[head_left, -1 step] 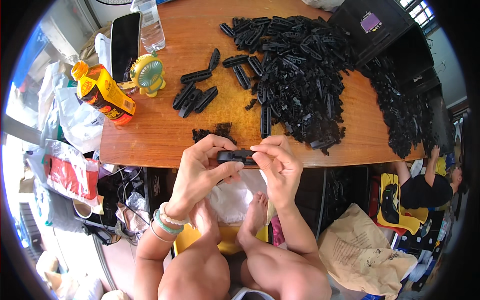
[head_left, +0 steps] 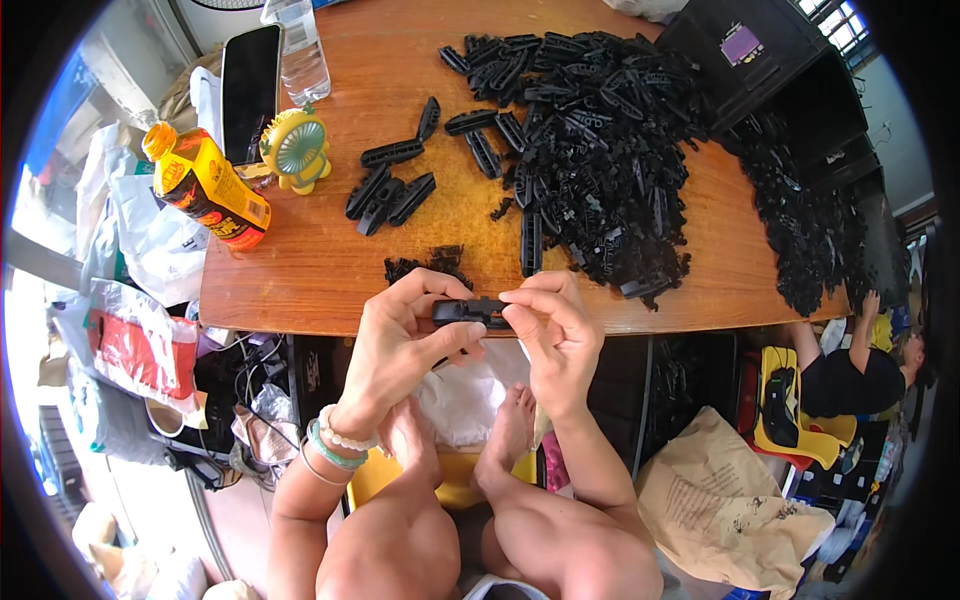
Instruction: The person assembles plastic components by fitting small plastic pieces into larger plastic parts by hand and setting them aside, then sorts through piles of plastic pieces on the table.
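Note:
Just over the table's front edge, a small, long black plastic part (head_left: 456,312) lies level between my two hands. My left hand (head_left: 408,325) pinches its left end with thumb and fingers. The fingertips of my right hand (head_left: 556,335) close on its right end. Tiny details of the part are hidden behind the fingers. Beyond my hands, a heap of small black plastic pieces (head_left: 610,200) covers the table. One long black part (head_left: 531,242) points toward my right hand. Left of the heap lie several similar parts (head_left: 380,200), and small black scraps (head_left: 430,268) sit behind my left hand.
On the wooden table (head_left: 330,290) stand a yellow drink bottle (head_left: 212,190), a small yellow-green fan (head_left: 297,150), a phone (head_left: 250,90) and a clear bottle (head_left: 300,60). Black bins (head_left: 770,70) spill pieces at right. A paper bag (head_left: 730,500) lies below; another person (head_left: 850,360) is at far right.
The black part and the fingers holding it have shifted very slightly to the left. Everything else looks the same.

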Motion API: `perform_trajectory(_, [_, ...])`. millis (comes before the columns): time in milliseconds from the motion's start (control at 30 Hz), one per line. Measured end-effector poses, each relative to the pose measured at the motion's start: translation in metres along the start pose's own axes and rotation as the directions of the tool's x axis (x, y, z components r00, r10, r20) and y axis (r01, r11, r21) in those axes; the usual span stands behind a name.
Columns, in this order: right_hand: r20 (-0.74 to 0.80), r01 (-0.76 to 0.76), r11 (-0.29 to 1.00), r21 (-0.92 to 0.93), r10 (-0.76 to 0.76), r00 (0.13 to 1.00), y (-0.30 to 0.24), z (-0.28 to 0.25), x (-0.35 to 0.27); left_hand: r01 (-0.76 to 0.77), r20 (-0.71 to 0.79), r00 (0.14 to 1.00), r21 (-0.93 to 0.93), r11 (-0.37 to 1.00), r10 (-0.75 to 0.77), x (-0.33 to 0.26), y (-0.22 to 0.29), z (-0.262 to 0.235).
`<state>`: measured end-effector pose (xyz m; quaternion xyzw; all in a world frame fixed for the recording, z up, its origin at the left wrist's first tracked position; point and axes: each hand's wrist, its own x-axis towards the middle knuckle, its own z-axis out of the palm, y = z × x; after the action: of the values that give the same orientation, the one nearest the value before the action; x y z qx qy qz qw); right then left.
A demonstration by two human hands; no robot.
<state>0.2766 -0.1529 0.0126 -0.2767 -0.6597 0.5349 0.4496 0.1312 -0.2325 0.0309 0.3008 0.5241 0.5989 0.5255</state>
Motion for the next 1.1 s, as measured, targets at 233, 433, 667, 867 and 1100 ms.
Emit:
perform_trajectory(233, [0.013, 0.42, 0.744, -0.52, -0.485, 0.874, 0.009, 0.001, -0.003, -0.028, -0.051, 0.998, -0.004, 1.0, 0.027, 0.001, -0.001, 0.002])
perform_trajectory(433, [0.051, 0.4, 0.793, -0.459, -0.426, 0.903, 0.01, -0.004, -0.003, -0.056, -0.082, 0.995, -0.007, 0.998, 0.055, 0.002, -0.007, 0.0])
perform_trajectory(667, [0.123, -0.178, 0.982, -0.069, 0.185, 0.975, 0.01, -0.01, -0.018, -0.127, -0.085, 0.987, 0.131, 0.983, 0.139, -0.008, -0.006, -0.001])
perform_trajectory(867, [-0.01, -0.049, 0.998, -0.038, 0.048, 0.999, 0.007, -0.005, -0.016, -0.107, -0.036, 0.993, 0.112, 0.988, 0.111, -0.014, -0.01, -0.001])
perform_trajectory(1100, [-0.103, 0.097, 0.99, -0.098, -0.107, 0.989, 0.006, -0.003, -0.023, 0.024, -0.022, 1.0, 0.041, 0.999, -0.023, -0.012, -0.009, 0.004])
